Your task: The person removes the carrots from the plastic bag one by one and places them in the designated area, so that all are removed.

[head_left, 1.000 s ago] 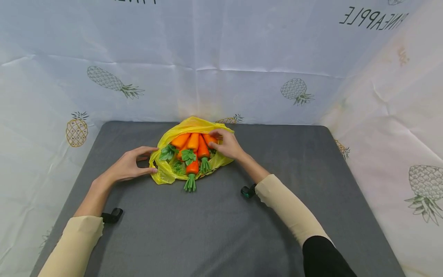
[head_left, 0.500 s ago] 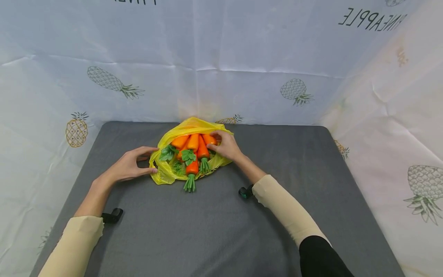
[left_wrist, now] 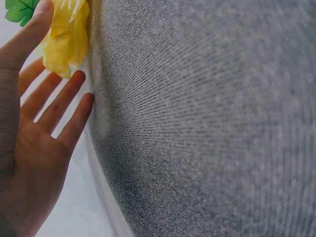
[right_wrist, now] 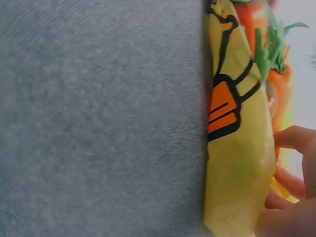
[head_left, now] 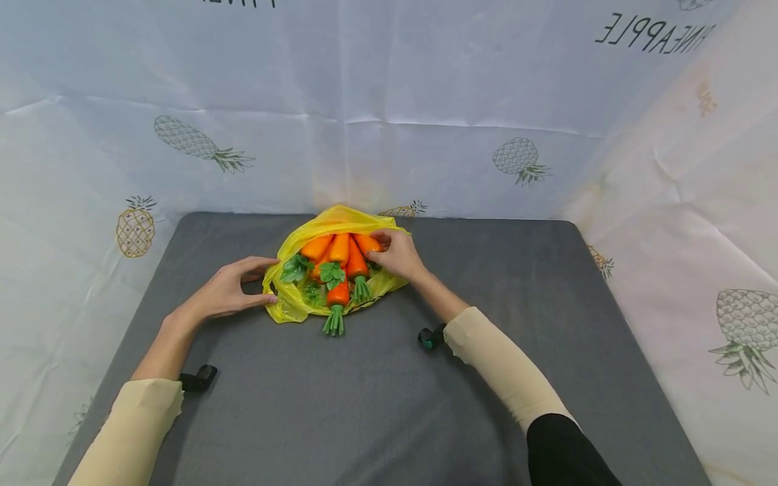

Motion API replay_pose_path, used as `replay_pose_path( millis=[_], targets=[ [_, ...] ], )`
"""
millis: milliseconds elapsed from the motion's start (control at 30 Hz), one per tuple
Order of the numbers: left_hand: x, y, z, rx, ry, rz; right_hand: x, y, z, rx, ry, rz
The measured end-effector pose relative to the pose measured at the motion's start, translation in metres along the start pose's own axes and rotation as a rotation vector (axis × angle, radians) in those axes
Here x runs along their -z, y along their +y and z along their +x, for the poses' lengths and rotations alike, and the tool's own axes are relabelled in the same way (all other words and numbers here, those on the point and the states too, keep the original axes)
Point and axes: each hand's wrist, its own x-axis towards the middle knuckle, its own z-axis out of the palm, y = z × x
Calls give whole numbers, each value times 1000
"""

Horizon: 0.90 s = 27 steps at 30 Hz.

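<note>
A yellow plastic bag [head_left: 293,309] lies on the grey table with its mouth facing me, and several orange carrots [head_left: 339,250] with green tops show inside it. One carrot's stalks [head_left: 333,320] stick out over the front rim. My left hand [head_left: 234,287] touches the bag's left edge, thumb and fingers spread wide; in the left wrist view its fingers look straight beside the yellow bag [left_wrist: 66,39]. At the right side of the mouth, my right hand [head_left: 398,255] pinches the rightmost carrot [head_left: 367,242]. The right wrist view shows the bag's printed side [right_wrist: 242,168] partly hiding those fingers.
The grey table [head_left: 365,405] ends in a back edge just behind the bag. A white curtain [head_left: 425,81] printed with pineapples hangs behind and on both sides. Black wrist camera mounts [head_left: 199,378] extend from the sleeves.
My right forearm has shifted slightly left, and the right thumb has moved a little on the carrot. The bag and my left hand look still.
</note>
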Motion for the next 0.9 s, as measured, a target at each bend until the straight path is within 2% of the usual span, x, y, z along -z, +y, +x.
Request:
replay_pose_path(
  millis=[400,900],
  targets=[
    [-1,1,2,-24,10,9,15,-20,-2,-110,-8,146],
    [-2,-2,2,-15,6,15,19,-48,-5,-124,-66,314]
  ],
)
